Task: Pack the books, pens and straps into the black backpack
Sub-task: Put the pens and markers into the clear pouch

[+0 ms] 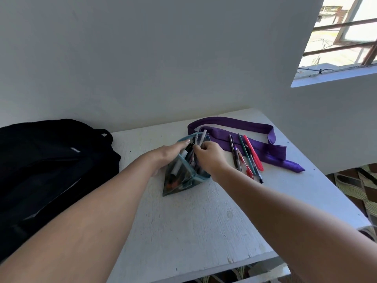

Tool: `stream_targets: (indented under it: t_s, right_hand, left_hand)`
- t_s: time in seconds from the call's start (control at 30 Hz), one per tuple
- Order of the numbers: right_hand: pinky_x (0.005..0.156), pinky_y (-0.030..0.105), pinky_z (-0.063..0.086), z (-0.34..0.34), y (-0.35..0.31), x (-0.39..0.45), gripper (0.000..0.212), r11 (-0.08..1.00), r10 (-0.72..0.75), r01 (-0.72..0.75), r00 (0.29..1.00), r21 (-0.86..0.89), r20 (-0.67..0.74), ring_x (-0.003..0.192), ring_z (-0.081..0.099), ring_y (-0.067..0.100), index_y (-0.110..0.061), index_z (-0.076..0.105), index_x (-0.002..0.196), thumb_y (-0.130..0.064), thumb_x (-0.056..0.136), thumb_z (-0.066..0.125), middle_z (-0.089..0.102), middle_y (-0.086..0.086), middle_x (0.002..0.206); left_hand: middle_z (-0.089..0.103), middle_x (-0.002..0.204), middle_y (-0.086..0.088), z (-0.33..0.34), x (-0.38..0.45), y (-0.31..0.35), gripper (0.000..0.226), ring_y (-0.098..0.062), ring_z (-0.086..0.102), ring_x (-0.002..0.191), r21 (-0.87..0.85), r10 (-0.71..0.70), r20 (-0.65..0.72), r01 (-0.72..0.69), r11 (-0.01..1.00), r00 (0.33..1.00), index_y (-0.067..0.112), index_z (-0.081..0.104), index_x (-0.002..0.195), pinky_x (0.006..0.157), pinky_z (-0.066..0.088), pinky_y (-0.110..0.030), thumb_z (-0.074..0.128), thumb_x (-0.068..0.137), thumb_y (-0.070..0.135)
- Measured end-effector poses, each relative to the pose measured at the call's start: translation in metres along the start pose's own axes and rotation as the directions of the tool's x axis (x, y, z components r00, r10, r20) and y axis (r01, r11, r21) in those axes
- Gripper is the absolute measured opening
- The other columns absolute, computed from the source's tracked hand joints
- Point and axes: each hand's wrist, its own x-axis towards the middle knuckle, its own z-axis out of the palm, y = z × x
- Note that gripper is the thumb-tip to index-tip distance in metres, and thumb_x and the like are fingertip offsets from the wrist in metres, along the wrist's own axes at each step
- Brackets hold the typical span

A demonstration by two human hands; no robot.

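Note:
A see-through pencil pouch (179, 178) with a teal zip edge stands open in the middle of the white table (183, 225). My left hand (165, 156) grips its left side and holds the mouth open. My right hand (210, 155) pinches a couple of white pens (202, 136) whose tips stick up out of the pouch. Several loose pens (246, 158) lie just right of the pouch, partly on a purple strap (255, 129). The black backpack (47, 166) lies on the table's left end. No books are in view.
A white wall runs along the table's far side. The table's right and near edges drop to a patterned floor (359, 186). A barred window (346, 37) sits at the upper right.

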Motion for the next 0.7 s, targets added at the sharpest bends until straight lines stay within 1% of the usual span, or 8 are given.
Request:
stream_targets:
  t_s: [0.2,0.27,0.33,0.4,0.47,0.5,0.63,0.7]
  right_hand:
    - [0.07,0.045,0.06,-0.002,-0.006,0.011,0.03,0.998,0.055,-0.053,0.996,0.021,-0.071,0.062,0.063,0.02,-0.017,0.069,0.071,-0.034,0.095,0.064,0.072,0.003,0.069]
    - [0.074,0.047,0.062,0.001,-0.006,0.009,0.029,0.998,0.044,-0.042,0.998,-0.046,0.033,0.066,0.066,0.02,-0.018,0.073,0.075,-0.037,0.096,0.068,0.076,0.005,0.077]
    - [0.073,0.045,0.061,0.009,-0.006,0.003,0.025,0.988,0.005,0.018,0.99,-0.155,0.143,0.07,0.068,0.019,-0.018,0.072,0.078,-0.036,0.096,0.071,0.075,0.003,0.078]
    - [0.078,0.04,0.06,0.014,-0.008,-0.001,0.022,0.977,-0.064,0.099,0.981,-0.19,0.183,0.086,0.069,0.02,-0.013,0.067,0.104,-0.032,0.094,0.071,0.073,0.002,0.094]
    - [0.083,0.037,0.054,0.014,-0.008,-0.003,0.05,0.971,-0.091,0.129,0.978,-0.199,0.187,0.104,0.067,0.026,-0.011,0.047,0.136,-0.029,0.095,0.069,0.067,0.008,0.118]
    - [0.082,0.037,0.053,0.013,-0.009,-0.006,0.055,0.967,-0.107,0.147,0.976,-0.207,0.192,0.105,0.066,0.028,-0.013,0.041,0.142,-0.029,0.097,0.067,0.066,0.01,0.122]
    - [0.082,0.04,0.058,0.01,-0.004,-0.009,0.042,0.916,-0.227,0.292,0.943,-0.274,0.245,0.096,0.069,0.027,-0.02,0.047,0.14,-0.031,0.101,0.059,0.072,0.007,0.115]
    - [0.076,0.042,0.06,0.007,-0.001,-0.009,0.043,0.937,-0.251,0.28,0.955,-0.206,0.157,0.087,0.07,0.022,-0.025,0.051,0.134,-0.047,0.098,0.06,0.074,0.002,0.104]
  left_hand:
    - [0.019,0.169,-0.007,-0.003,-0.004,0.0,0.09,-0.033,0.02,0.154,0.027,-0.007,0.036,0.006,1.0,0.999,0.031,0.031,0.159,0.119,0.022,-0.052,0.046,0.086,0.082]
    - [0.019,0.169,-0.008,-0.004,-0.005,0.002,0.099,-0.034,0.019,0.154,0.029,-0.026,0.043,0.025,0.999,0.999,0.031,0.027,0.161,0.119,0.021,-0.054,0.043,0.082,0.089]
    - [0.019,0.169,-0.009,-0.003,-0.005,0.006,0.099,-0.032,0.019,0.154,0.004,-0.044,0.03,0.044,0.999,0.999,0.029,0.025,0.161,0.12,0.02,-0.053,0.037,0.084,0.089]
    - [0.02,0.169,-0.008,-0.003,-0.006,0.009,0.092,-0.03,0.022,0.154,-0.023,-0.053,0.006,0.053,0.998,0.999,0.028,0.027,0.161,0.119,0.021,-0.05,0.031,0.089,0.085]
    - [0.022,0.168,-0.009,-0.002,-0.011,0.013,0.087,-0.03,0.025,0.153,-0.034,-0.055,-0.003,0.055,0.998,0.998,0.026,0.029,0.16,0.118,0.024,-0.048,0.026,0.093,0.082]
    - [0.023,0.168,-0.01,-0.002,-0.013,0.014,0.086,-0.03,0.025,0.152,-0.037,-0.051,-0.003,0.051,0.998,0.999,0.024,0.028,0.161,0.117,0.025,-0.046,0.024,0.095,0.08]
    - [0.027,0.166,-0.012,0.0,-0.019,0.02,0.086,-0.03,0.03,0.15,-0.043,-0.047,-0.009,0.047,0.998,0.999,0.019,0.029,0.16,0.11,0.03,-0.041,0.022,0.097,0.077]
    - [0.024,0.167,-0.011,0.001,-0.019,0.018,0.088,-0.029,0.025,0.152,-0.033,-0.046,-0.017,0.045,0.998,0.999,0.022,0.028,0.161,0.116,0.026,-0.045,0.023,0.095,0.08]
